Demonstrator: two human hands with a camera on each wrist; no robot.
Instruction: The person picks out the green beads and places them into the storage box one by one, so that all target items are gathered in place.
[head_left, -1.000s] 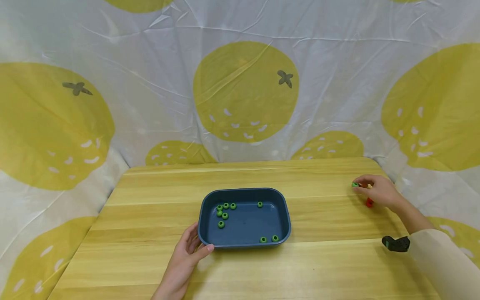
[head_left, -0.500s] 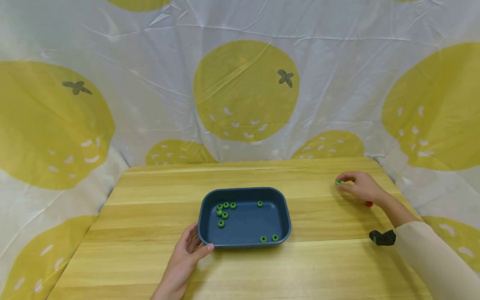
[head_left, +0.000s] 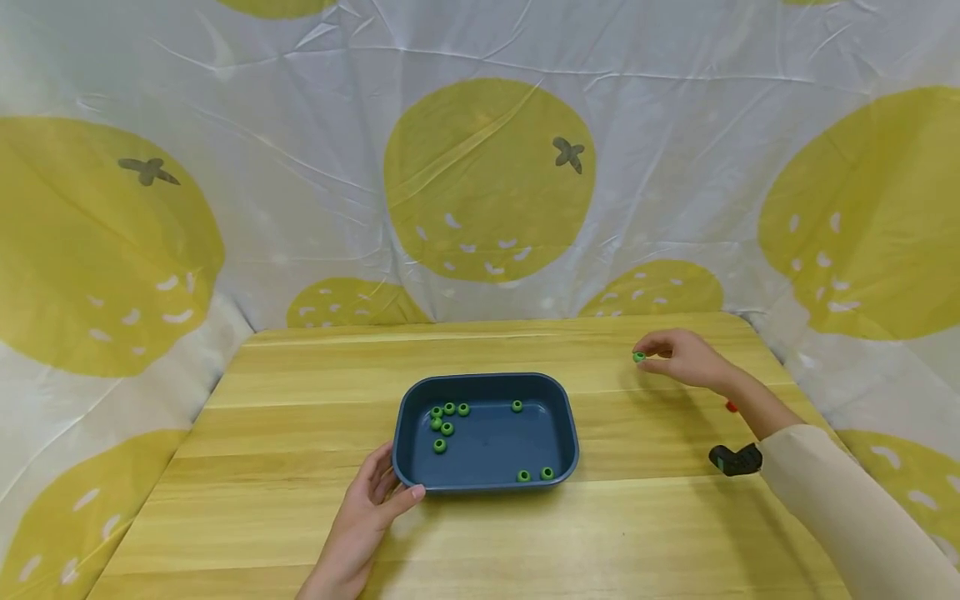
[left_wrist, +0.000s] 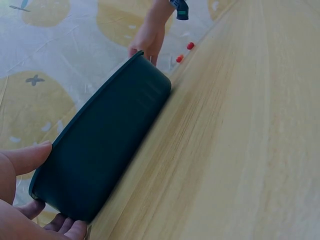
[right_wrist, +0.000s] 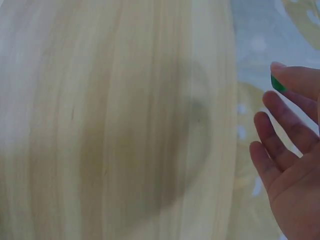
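Observation:
A green bead (head_left: 638, 357) with a hole is pinched between the thumb and forefinger of my right hand (head_left: 686, 358), above the table's back right part. In the right wrist view only a sliver of the bead (right_wrist: 278, 84) shows, and the other fingers are spread. My left hand (head_left: 362, 517) holds the front left corner of a dark blue tray (head_left: 486, 485), its thumb on the rim and its fingers round the side. Several green beads (head_left: 439, 446) lie in the tray, most at its left. The left wrist view shows the tray's outer wall (left_wrist: 107, 135) and hides its inside.
Red beads (left_wrist: 190, 46) lie on the right part of the wooden table (head_left: 300, 467); the right forearm partly covers them in the head view. A black device (head_left: 735, 460) sits at the right sleeve. A fabric with yellow fruit prints (head_left: 491, 179) hangs behind the table.
My right hand has moved left from beside the red beads, carrying the green bead towards the tray. The left hand and the tray stay in place.

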